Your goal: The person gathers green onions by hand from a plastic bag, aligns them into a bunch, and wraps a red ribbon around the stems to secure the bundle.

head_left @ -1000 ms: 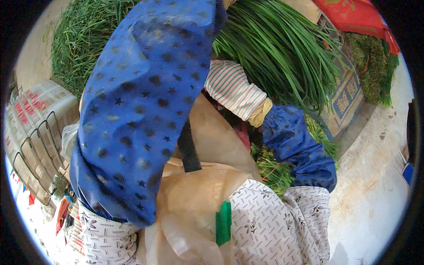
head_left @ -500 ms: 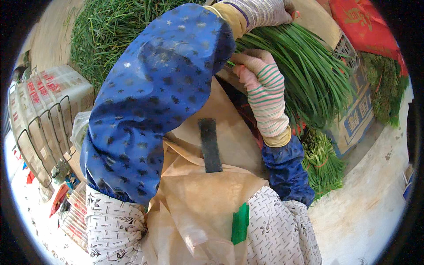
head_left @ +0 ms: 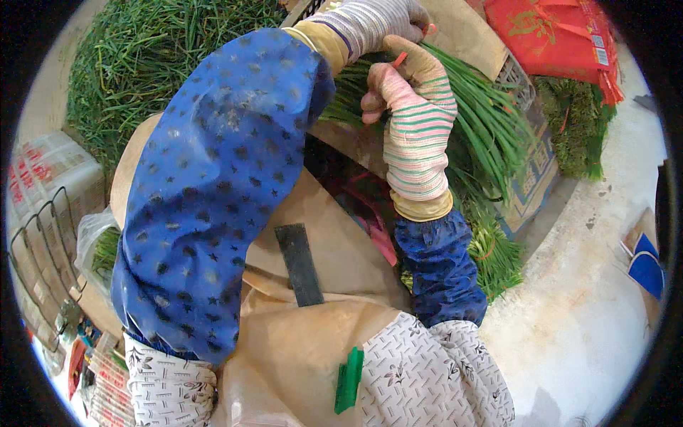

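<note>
My left hand (head_left: 380, 27), in a striped knit glove, is closed around the upper end of a bunch of long green chives (head_left: 473, 107). A bit of red-orange shows at its fingertips. Just below and to the right, my right hand (head_left: 420, 107), in a glove striped green and pink, has its fingers bent. A small red-orange strip (head_left: 400, 60) shows between its thumb and forefinger. The chive leaves fan out behind and to the right of this hand. My left forearm, in a blue star-patterned sleeve, hides part of what lies under it.
A large heap of loose greens (head_left: 163, 64) lies at the far left. Tied bundles (head_left: 494, 249) sit right of my right forearm, beside a cardboard box (head_left: 530, 178). Red bags (head_left: 551, 35) rest on more greens (head_left: 573, 121) at the far right. A wire rack (head_left: 43, 249) stands left.
My right hand has moved up toward my left and away from the leaves, with the red-orange strip now visible at its fingers. The whole view has shifted somewhat.
</note>
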{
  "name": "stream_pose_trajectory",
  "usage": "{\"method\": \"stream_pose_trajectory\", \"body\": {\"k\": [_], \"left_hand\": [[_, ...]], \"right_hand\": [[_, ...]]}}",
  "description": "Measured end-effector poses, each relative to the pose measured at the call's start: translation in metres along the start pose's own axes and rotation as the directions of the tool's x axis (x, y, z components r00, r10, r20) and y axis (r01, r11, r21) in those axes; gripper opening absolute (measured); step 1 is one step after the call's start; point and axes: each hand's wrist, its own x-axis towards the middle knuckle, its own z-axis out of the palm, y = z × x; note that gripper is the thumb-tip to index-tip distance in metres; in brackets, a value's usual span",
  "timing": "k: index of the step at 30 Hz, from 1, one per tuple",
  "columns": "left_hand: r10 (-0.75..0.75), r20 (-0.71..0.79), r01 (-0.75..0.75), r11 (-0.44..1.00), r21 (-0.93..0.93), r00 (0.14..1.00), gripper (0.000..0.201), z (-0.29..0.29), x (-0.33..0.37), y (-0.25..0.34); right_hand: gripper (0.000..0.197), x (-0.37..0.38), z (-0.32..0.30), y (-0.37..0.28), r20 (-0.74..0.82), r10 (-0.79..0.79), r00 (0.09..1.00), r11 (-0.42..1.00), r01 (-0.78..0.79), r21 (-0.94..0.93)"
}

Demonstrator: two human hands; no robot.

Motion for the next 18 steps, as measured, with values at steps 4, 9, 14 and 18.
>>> {"method": "stream_pose_trajectory", "body": {"k": [4, 9, 14, 18], "left_hand": [[0.063, -0.022, -0.057, 0.98, 0.189, 0.998, 0.032, 0.013, 0.009, -0.036], [0.132, 0.004, -0.127, 0.947, 0.295, 0.991, 0.032, -0.013, -0.005, -0.059], [0.058, -0.045, -0.049, 0.982, 0.184, 0.997, 0.029, -0.02, -0.035, -0.035], [-0.032, -0.167, 0.059, 0.985, 0.161, 0.985, 0.028, -0.012, -0.054, -0.005]], "right_hand": [[0.033, -0.002, 0.021, 0.007, 0.012, 0.007, 1.0, 0.996, -0.006, -0.089], [0.033, -0.005, 0.045, 0.0, 0.069, 0.01, 0.998, 0.989, 0.0, -0.148], [0.032, -0.022, 0.032, -0.011, 0.164, -0.081, 0.983, 0.949, 0.127, -0.29], [0.028, -0.041, -0.022, -0.059, 0.325, -0.204, 0.923, 0.829, 0.34, -0.445]]}}
